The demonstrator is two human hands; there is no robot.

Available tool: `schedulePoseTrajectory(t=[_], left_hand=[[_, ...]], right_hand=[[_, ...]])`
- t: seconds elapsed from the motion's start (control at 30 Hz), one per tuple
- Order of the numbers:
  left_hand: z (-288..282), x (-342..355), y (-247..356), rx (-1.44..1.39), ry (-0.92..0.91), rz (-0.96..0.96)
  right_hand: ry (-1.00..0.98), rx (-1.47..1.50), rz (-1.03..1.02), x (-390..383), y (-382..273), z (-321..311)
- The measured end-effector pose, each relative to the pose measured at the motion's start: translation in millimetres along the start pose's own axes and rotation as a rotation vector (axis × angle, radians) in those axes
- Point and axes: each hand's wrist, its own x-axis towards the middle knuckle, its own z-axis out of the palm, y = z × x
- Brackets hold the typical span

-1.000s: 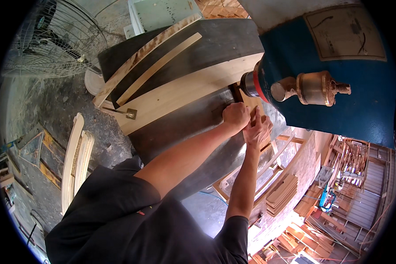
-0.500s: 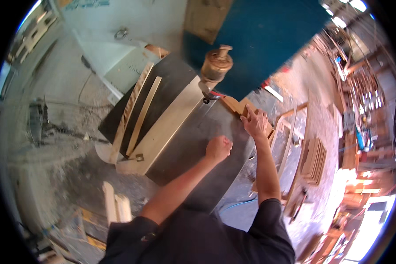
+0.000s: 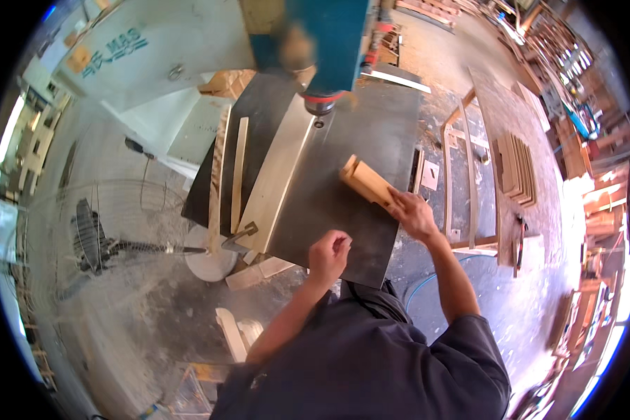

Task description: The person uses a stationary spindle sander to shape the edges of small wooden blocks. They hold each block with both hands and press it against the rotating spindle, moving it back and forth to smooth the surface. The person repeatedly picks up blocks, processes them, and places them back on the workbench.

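My right hand (image 3: 414, 215) grips one end of a short, light-brown wooden piece (image 3: 368, 183) with a groove along it. The piece is angled over the right part of a dark machine table (image 3: 322, 203), its other end pointing toward the spindle. Loosely curled over the table's near edge, my left hand (image 3: 329, 256) shows nothing in its fingers. A small cutter (image 3: 319, 124) sits under the machine head (image 3: 319, 103), beside a long pale wooden fence (image 3: 276, 178). The wooden piece is apart from both.
Two narrow wooden strips, one of them a thin batten (image 3: 239, 175), lie left of the fence. A metal clamp (image 3: 241, 235) is at the fence's near end. A floor fan (image 3: 91, 238) stands left. Stacked boards (image 3: 516, 171) rest on a workbench (image 3: 483, 119) at right.
My right hand has drawn the wooden piece away from the spindle, toward me. My left hand stays curled, now nearer the table's front edge. The view has shifted.
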Motion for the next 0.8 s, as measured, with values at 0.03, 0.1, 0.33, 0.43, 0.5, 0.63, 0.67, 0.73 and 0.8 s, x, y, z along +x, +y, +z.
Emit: schedulePoseTrajectory(t=[0.03, 0.1, 0.33, 0.43, 0.5, 0.63, 0.67, 0.73, 0.8], left_hand=[[-5, -10, -1, -0.046, -0.007, -0.056], [-15, -24, -4, -0.174, -0.005, -0.203], [-2, -26, -6, -0.069, 0.096, -0.148], [17, -14, 3, 0.125, 0.126, -0.113], [29, -9, 10, 0.135, 0.174, -0.066], [30, -7, 20, 0.283, 0.404, -0.036], [24, -2, 20, 0.340, 0.469, -0.050], [1, 8, 18, 0.447, 0.639, -0.086], [-29, 24, 13, 0.507, 0.723, -0.100]], right_hand=[[0.005, 0.098, 0.101, -3, 7, -10], [0.007, 0.302, 0.279, 1, 17, -29], [-0.162, -0.328, -0.024, 41, 8, -41], [-0.088, -0.366, -0.323, 66, 10, -19], [-0.038, -0.255, -0.478, 90, 15, -3], [-0.143, -0.260, -0.536, 124, 24, 6], [-0.131, -0.222, -0.565, 131, 24, 7], [-0.148, -0.180, -0.570, 134, 27, 6], [-0.186, -0.137, -0.591, 137, 33, 2]])
